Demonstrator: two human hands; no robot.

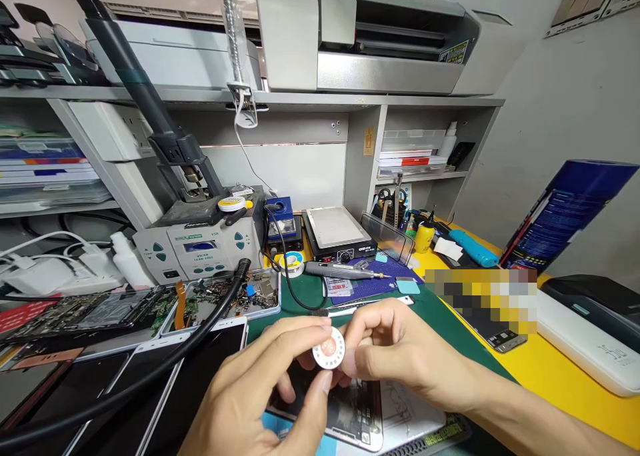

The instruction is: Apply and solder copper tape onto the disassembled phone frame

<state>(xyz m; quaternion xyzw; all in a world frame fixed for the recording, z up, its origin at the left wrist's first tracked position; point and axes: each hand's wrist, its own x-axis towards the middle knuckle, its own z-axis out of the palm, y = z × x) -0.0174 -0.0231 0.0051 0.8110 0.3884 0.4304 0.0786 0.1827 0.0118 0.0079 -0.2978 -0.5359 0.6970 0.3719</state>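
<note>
- I have both hands over the near edge of the green mat [440,309], and they share one small round spool [329,349], white-rimmed with a reddish label, that sits above an opened phone [350,413].
- My left hand [260,389] is closed on the spool from below and the side, with the thumb tip pressed on its lower rim.
- My right hand [395,349] pinches the spool's right edge with curled fingers; whether it grips a loose end there I cannot tell.
- To do this well, I judge that the left should only brace the spool while the right does the fine work, kept low over the phone so nothing drops onto the exposed board.
- Counting: one spool in hand, and one more roll [291,261] by the far edge of the mat.
- One opened phone under my hands; one more phone [220,343] face up at the mat's left edge.
- One rework station [200,246] at the back left, one heating plate [336,233] beside it, one pen-shaped tool [345,269] on the mat's far edge.
</note>
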